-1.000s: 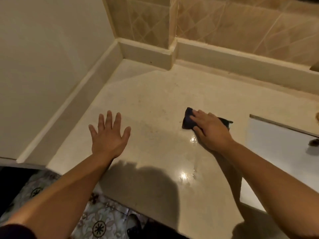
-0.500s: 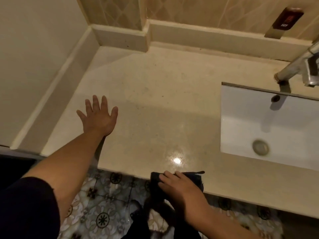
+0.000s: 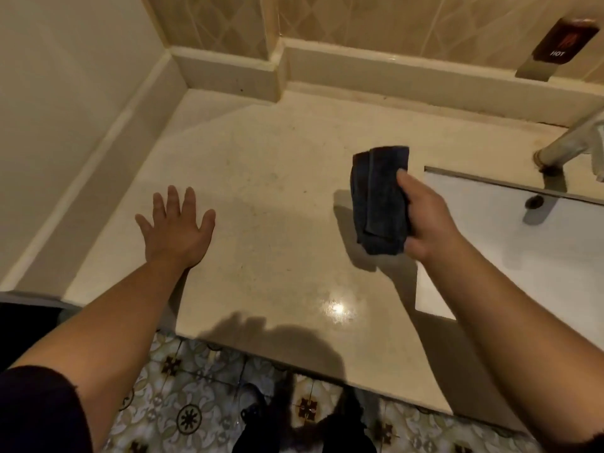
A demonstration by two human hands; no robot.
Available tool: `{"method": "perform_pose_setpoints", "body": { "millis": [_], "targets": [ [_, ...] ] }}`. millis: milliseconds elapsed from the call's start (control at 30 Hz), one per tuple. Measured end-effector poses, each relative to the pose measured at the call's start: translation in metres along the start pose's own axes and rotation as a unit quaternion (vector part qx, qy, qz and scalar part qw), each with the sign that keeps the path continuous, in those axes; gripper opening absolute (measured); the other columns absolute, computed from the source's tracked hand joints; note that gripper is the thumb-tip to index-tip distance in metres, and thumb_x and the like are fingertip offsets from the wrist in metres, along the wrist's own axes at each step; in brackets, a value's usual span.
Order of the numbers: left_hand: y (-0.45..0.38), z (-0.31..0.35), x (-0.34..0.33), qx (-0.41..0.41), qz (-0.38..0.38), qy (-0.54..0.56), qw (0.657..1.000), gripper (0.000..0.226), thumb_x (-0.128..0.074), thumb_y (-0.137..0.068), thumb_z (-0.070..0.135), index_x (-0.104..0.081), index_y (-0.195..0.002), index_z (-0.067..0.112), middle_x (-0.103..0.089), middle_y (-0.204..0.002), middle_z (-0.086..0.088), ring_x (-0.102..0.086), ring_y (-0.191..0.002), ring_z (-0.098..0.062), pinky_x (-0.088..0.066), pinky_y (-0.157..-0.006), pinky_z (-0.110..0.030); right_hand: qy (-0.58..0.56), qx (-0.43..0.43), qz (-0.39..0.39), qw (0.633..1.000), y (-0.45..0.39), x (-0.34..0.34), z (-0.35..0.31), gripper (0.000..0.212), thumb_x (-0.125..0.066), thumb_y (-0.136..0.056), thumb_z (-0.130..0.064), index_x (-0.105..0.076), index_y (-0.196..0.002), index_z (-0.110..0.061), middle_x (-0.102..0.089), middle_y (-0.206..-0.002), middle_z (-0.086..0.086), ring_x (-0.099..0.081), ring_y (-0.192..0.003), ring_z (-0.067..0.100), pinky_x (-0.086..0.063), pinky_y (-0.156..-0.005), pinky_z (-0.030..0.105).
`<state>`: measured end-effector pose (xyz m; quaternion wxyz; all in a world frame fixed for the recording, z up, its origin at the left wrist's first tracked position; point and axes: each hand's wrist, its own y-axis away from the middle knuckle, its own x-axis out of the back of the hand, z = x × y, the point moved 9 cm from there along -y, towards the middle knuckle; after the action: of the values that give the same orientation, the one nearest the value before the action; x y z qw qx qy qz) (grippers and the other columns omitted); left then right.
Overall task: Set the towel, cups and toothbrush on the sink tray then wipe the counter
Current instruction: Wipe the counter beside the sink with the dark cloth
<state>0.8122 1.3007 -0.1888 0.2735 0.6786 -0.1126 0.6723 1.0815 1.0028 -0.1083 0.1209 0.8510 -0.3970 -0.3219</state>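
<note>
Beside sink [image 3: 510, 243], faucet [image 3: 568, 143], bare counter [image 3: 261, 197]

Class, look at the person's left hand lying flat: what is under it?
Under the left hand is the bare beige counter; nothing shows around its edges. The patch beneath the palm itself is covered, so anything small there cannot be seen.

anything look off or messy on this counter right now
Nothing spilled or broken. The only blemish is dark grime along the seam where the counter meets the back ledge, near the faucet. The right hand holds the dark cloth raised.
</note>
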Motion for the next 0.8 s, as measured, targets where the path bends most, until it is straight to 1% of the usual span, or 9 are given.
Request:
{"method": "perform_pose_setpoints", "body": {
  "millis": [33,67,100,200,300,367,433,567,800],
  "targets": [
    [0.000,-0.001,0.000,0.003,0.005,-0.001,1.000,0.080,0.002,-0.088,0.074,0.005,-0.155,0.031,0.009,-0.165,-0.002,0.012,-0.150,-0.028,0.005,-0.115,-0.061,0.112,0.074,0.017,0.991,-0.026,0.001,-0.035,0.029,-0.046,-0.100,-0.032,-0.068,-0.111,-0.017,-0.072,-0.110,0.010,-0.068,-0.100,0.028,-0.057,-0.083,0.042],
    [0.000,-0.001,0.000,0.004,0.010,-0.002,1.000,0.079,0.001,-0.088,0.074,0.004,-0.155,0.031,0.008,-0.165,-0.002,0.012,-0.150,-0.028,0.005,-0.116,-0.061,0.236,0.136,0.035,0.962,-0.051,0.001,-0.064,0.026,-0.045,-0.100,-0.033,-0.067,-0.107,-0.020,-0.071,-0.106,0.007,-0.067,-0.098,0.028,-0.055,-0.083,0.043],
    [0.000,-0.002,0.000,0.003,0.014,-0.004,1.000,0.080,0.002,-0.088,0.074,0.004,-0.155,0.032,0.008,-0.165,-0.002,0.011,-0.150,-0.028,0.005,-0.116,-0.061,0.361,0.185,0.050,0.913,-0.077,0.000,-0.089,0.028,-0.044,-0.098,-0.035,-0.065,-0.105,-0.018,-0.069,-0.102,0.007,-0.065,-0.095,0.029,-0.052,-0.081,0.043],
    [-0.001,-0.003,-0.001,0.003,0.018,-0.006,1.000,0.080,0.003,-0.087,0.075,0.005,-0.155,0.033,0.008,-0.165,-0.001,0.012,-0.150,-0.027,0.005,-0.116,-0.060,0.655,0.237,0.066,0.714,-0.150,0.002,-0.122,0.033,-0.040,-0.099,-0.034,-0.059,-0.117,-0.013,-0.064,-0.105,0.014,-0.056,-0.091,0.033,-0.038,-0.072,0.037],
    [-0.001,-0.004,-0.002,0.009,0.024,-0.014,1.000,0.079,0.001,-0.088,0.074,0.005,-0.155,0.033,0.009,-0.165,0.000,0.012,-0.150,-0.026,0.004,-0.116,-0.060,0.778,0.255,-0.033,0.574,-0.191,-0.001,-0.095,0.035,-0.043,-0.103,-0.024,-0.052,-0.134,-0.012,-0.056,-0.134,0.018,-0.051,-0.116,0.040,-0.040,-0.088,0.042],
    [-0.001,-0.004,-0.001,0.009,0.027,-0.020,0.999,0.078,0.000,-0.089,0.073,0.004,-0.155,0.032,0.008,-0.165,-0.001,0.011,-0.150,-0.027,0.002,-0.116,-0.060,0.808,0.267,-0.064,0.521,-0.200,0.001,-0.075,0.042,-0.043,-0.103,-0.024,-0.044,-0.142,-0.008,-0.044,-0.148,0.018,-0.042,-0.128,0.040,-0.035,-0.103,0.048],
    [-0.001,-0.003,0.000,0.010,0.028,-0.018,0.999,0.079,-0.001,-0.089,0.073,0.002,-0.156,0.032,0.007,-0.165,-0.001,0.010,-0.150,-0.027,0.001,-0.115,-0.060,0.811,0.270,-0.053,0.516,-0.201,0.005,-0.071,0.045,-0.042,-0.103,-0.026,-0.041,-0.144,-0.007,-0.040,-0.151,0.018,-0.040,-0.130,0.039,-0.032,-0.105,0.049],
    [-0.002,-0.002,0.000,0.009,0.026,-0.020,0.999,0.081,0.002,-0.087,0.074,0.003,-0.155,0.032,0.007,-0.165,-0.001,0.009,-0.150,-0.027,0.001,-0.115,-0.061,0.799,0.272,-0.063,0.533,-0.169,0.012,-0.057,0.045,-0.042,-0.103,-0.026,-0.042,-0.145,-0.007,-0.038,-0.153,0.015,-0.038,-0.134,0.036,-0.028,-0.108,0.046],
    [-0.002,-0.003,-0.001,0.001,0.018,-0.002,1.000,0.085,0.003,-0.085,0.078,0.001,-0.155,0.030,0.006,-0.166,-0.003,0.008,-0.150,-0.029,0.002,-0.114,-0.063,0.776,0.265,-0.084,0.566,-0.034,0.023,0.012,0.041,-0.048,-0.100,-0.024,-0.051,-0.138,-0.009,-0.049,-0.145,0.014,-0.045,-0.129,0.033,-0.030,-0.109,0.044]
  ]
}}
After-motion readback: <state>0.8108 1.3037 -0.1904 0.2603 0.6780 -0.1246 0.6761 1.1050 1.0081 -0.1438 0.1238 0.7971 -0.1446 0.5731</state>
